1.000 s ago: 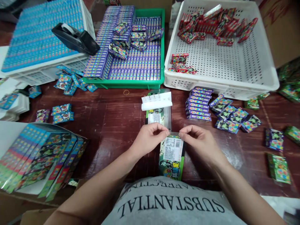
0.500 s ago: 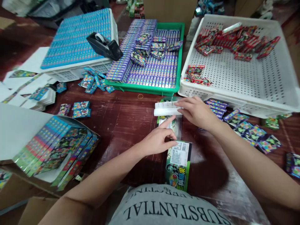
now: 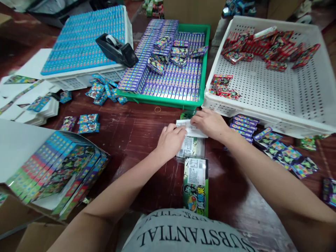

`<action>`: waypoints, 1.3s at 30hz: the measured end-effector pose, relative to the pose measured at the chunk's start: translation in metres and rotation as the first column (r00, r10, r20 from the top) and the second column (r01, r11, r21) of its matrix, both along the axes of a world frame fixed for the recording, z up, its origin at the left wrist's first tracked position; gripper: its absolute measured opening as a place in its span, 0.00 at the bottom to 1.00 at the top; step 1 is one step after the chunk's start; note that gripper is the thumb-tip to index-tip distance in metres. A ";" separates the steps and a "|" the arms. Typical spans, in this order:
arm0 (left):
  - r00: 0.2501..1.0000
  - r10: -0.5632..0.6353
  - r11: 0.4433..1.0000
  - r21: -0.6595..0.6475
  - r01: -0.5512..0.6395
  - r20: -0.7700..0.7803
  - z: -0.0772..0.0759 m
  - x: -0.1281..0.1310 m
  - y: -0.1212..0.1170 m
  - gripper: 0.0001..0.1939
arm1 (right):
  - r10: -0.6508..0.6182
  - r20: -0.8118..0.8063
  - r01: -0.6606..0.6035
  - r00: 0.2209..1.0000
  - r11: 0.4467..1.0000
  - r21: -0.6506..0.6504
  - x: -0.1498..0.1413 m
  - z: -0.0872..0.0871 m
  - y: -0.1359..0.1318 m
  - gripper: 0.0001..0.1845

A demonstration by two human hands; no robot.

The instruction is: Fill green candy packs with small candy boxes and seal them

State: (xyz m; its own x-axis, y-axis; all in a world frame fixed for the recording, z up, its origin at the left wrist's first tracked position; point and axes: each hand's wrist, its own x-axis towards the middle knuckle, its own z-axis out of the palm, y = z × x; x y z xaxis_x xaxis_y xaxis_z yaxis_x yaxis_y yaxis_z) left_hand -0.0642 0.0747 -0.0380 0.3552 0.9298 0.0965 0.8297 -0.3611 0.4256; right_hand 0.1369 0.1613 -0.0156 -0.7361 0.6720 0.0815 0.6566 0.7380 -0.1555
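A folded white paper strip [image 3: 195,132] with faint print lies across the top of a flat green pack, between my hands. My left hand [image 3: 170,142] has its fingers curled down on the strip's left end. At the right end, my right hand [image 3: 210,124] pinches the strip's upper edge. Under and below the strip shows a barcode label [image 3: 187,147] on a clear-edged pack. Nearer my body lies another green and black pack [image 3: 195,197], with a white barcode label [image 3: 196,171] on its upper part.
A green tray [image 3: 162,102] of purple boxes and a white perforated crate [image 3: 265,94] with red packs stand beyond my hands. A black tape dispenser [image 3: 117,50] rests on blue boxes at left. Purple packs [image 3: 244,126] lie by my right forearm, an open carton [image 3: 28,134] at left.
My left hand has moved up from the lower pack to the strip, its pointing finger now curled. The strip has come down flatter, and my right hand has shifted slightly with it.
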 end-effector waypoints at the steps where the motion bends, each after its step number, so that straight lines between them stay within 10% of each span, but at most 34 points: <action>1: 1.000 0.001 1.000 0.003 -0.001 -0.017 -0.002 0.000 0.001 0.11 | 0.007 -0.036 -0.008 0.999 1.000 -0.027 0.004 0.004 -0.007 0.15; 5: 0.999 0.015 0.999 0.032 -0.016 0.033 0.003 0.003 -0.018 0.13 | -0.054 -0.372 -0.088 0.927 0.931 -0.353 0.029 0.023 -0.043 0.09; 10: 0.956 -0.046 0.973 -0.204 0.109 0.291 0.014 0.015 -0.056 0.10 | -0.318 -0.467 -0.254 0.825 0.529 -0.810 0.058 0.031 -0.076 0.17; 13: 0.842 0.122 0.904 -0.410 0.125 0.525 0.016 0.018 -0.061 0.05 | -0.393 -0.468 -0.281 0.792 0.446 -0.850 0.066 0.032 -0.084 0.20; 18: 0.625 0.444 0.640 -0.716 0.281 0.642 0.024 0.021 -0.052 0.10 | -0.490 -0.464 -0.224 0.738 0.470 -0.854 0.073 0.046 -0.095 0.23; 31: 0.664 0.294 0.778 -0.576 0.252 0.688 0.036 0.032 -0.074 0.07 | -0.452 -0.466 -0.250 0.761 0.459 -0.853 0.081 0.053 -0.120 0.29; 34: 0.675 0.291 0.790 -0.568 0.229 0.678 0.037 0.036 -0.076 0.06 | -0.308 -0.431 -0.203 0.848 0.562 -0.802 0.072 0.046 -0.126 0.31; 39: 0.677 0.294 0.786 -0.574 0.231 0.675 0.042 0.038 -0.079 0.07 | -0.220 -0.316 0.060 0.923 0.893 -0.446 0.063 0.053 -0.148 0.38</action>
